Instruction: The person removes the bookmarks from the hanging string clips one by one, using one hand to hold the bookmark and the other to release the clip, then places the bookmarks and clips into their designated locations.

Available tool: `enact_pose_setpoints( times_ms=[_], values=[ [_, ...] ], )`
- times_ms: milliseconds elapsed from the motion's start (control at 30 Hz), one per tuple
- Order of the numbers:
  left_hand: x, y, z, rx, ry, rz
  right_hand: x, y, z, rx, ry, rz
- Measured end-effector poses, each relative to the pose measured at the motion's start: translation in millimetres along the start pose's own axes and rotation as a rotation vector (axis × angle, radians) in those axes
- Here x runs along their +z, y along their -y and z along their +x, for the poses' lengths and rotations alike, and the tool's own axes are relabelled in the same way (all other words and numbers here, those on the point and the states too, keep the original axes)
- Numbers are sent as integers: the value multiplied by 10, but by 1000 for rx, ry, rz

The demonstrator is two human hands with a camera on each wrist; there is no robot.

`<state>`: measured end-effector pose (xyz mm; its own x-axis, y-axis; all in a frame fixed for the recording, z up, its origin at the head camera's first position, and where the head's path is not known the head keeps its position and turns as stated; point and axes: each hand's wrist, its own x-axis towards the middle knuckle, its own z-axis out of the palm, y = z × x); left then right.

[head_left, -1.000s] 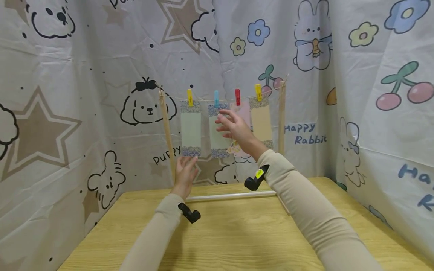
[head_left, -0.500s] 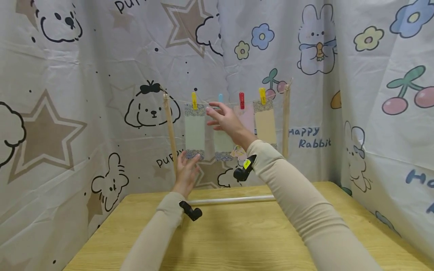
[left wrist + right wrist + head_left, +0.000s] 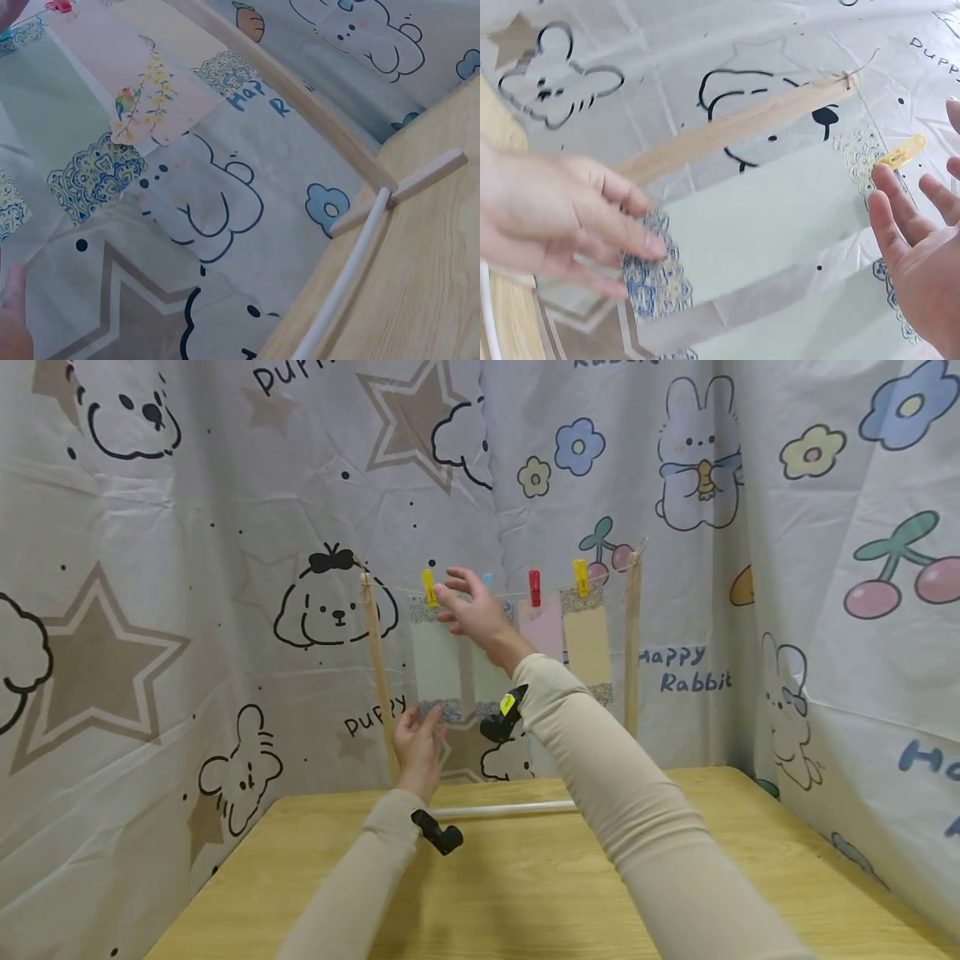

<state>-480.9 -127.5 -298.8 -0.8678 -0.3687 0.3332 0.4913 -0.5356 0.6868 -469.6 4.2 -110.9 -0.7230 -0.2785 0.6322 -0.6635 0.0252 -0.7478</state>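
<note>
A pale green card (image 3: 437, 660) with patterned bands at its top and bottom hangs by a yellow clothespin (image 3: 428, 587) at the left end of a string. My left hand (image 3: 417, 752) pinches its lower edge; in the right wrist view the thumb (image 3: 652, 246) lies over the patterned band. My right hand (image 3: 480, 614) is raised by the card's top, fingers spread and holding nothing. Its fingertips come right up to the yellow clothespin. Behind this hand, a second green card (image 3: 491, 681) hangs from a blue clothespin (image 3: 488, 580), partly hidden.
Further right hang a pink card (image 3: 542, 627) on a red clothespin (image 3: 535, 587) and a beige card (image 3: 587, 643) on another yellow clothespin (image 3: 581, 577). Wooden posts (image 3: 632, 643) hold the string, with a white rod (image 3: 510, 809) low between them. A printed curtain surrounds the wooden table (image 3: 525, 868).
My right hand has moved left and slightly up, from the blue clothespin to the left yellow one. My left hand has shifted slightly and taken hold of the card's bottom, which now tilts a little.
</note>
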Motion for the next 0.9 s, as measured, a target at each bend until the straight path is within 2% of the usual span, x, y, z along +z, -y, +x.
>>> enact_pose_setpoints(
  times_ms=[133,233,367,500,733,900],
  values=[
    [21,-12,0,17,9,-11,39,30,33,26,-34,36],
    [9,-31,22,30,21,-20,53,58,68,35,-22,55],
    [-21,-61,43,29,59,-34,62,72,132,88,1,108],
    [-38,-82,35,15,90,6,66,84,189,147,6,141],
    [-88,-104,33,-5,86,44,125,122,256,206,60,94],
    [-92,-102,21,-7,106,51,132,175,274,245,53,37]
  ],
)
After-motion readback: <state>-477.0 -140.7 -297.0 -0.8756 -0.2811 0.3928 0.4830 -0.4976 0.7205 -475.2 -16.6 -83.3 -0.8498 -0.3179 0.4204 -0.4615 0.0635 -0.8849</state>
